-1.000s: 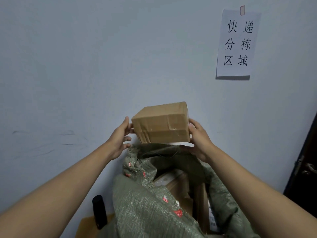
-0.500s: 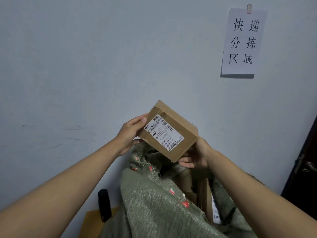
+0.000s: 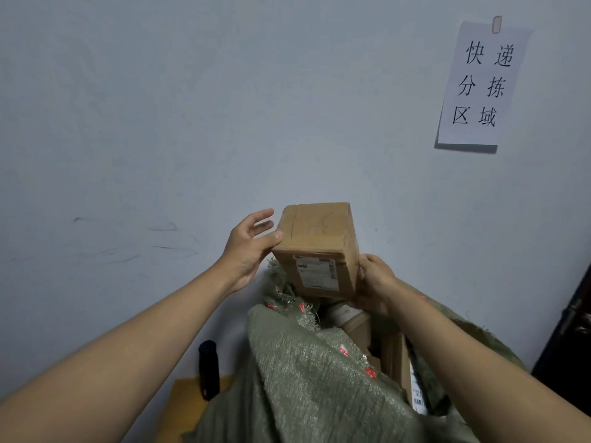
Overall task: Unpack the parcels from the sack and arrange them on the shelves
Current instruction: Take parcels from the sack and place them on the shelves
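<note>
We hold a cardboard box up in front of the wall, above the open mouth of the sack. Our right hand grips the box at its lower right edge, fingers curled round that corner and partly hidden behind it. Our left hand is at the box's upper left side: the thumb presses on the near left edge, while the fingers spread loosely, nearly straight, toward the far side (whether they touch the cardboard we cannot tell). The box is tilted, with its taped top toward the wall and its white shipping label facing us, between the two hands.

Below both hands the green woven sack sags open, with frayed edges and small red marks along its rim. Inside it, under the right hand, more brown parcels stand packed together, one showing a barcode label. Down below the left forearm a black cylinder stands beside the sack, on something yellow. Up and to the right of the right hand, a paper sign with printed characters hangs on the wall.
</note>
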